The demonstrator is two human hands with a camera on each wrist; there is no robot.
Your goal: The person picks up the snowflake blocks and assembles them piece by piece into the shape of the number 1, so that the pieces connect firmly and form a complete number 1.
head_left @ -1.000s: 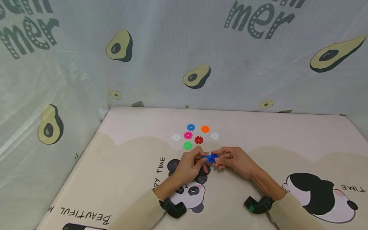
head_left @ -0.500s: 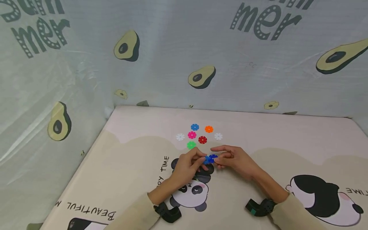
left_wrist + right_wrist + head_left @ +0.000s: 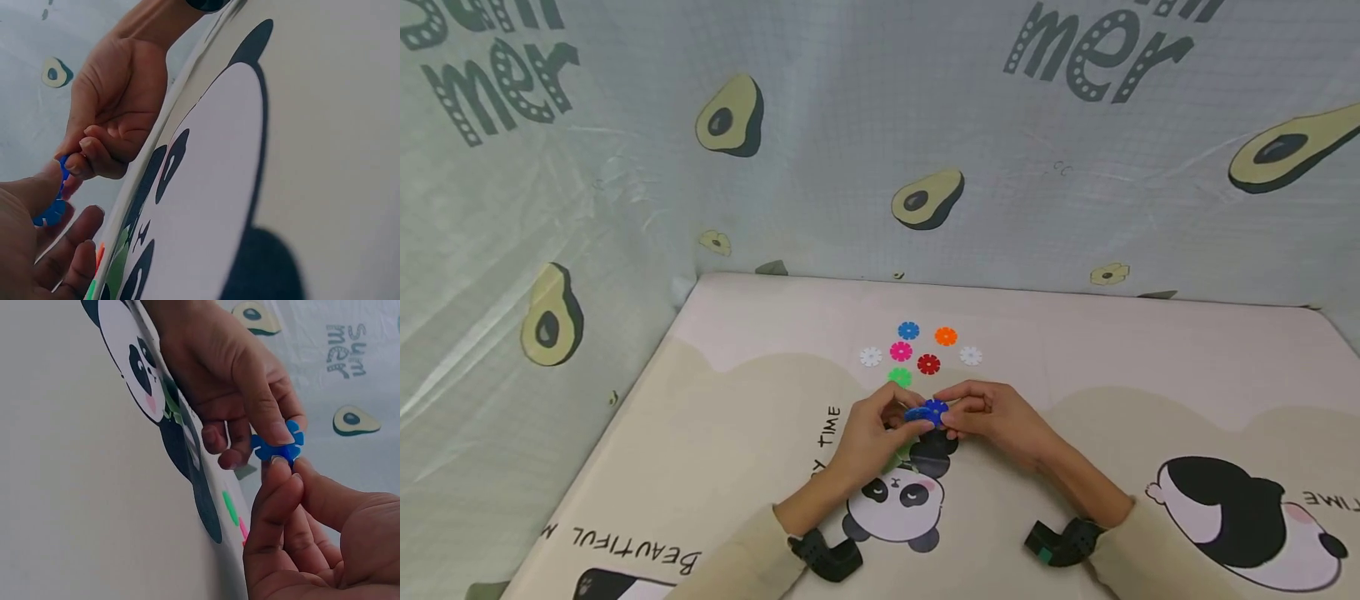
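The left hand pinches a light-blue disc, the right hand a dark-blue disc — both grips closed, discs touching — a green disc lying just beyond

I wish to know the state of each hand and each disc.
Left hand: pinches light blue disc.
Right hand: pinches dark blue disc.
Light blue disc: held, touching dark one.
Dark blue disc: held; locking unclear.
Blue table disc: flat, loose.
Orange disc: flat, loose.
Pink disc: flat, loose.
Red disc: flat, loose.
Green disc: flat, partly hidden.
Left white disc: flat, loose.
Right white disc: flat, loose.
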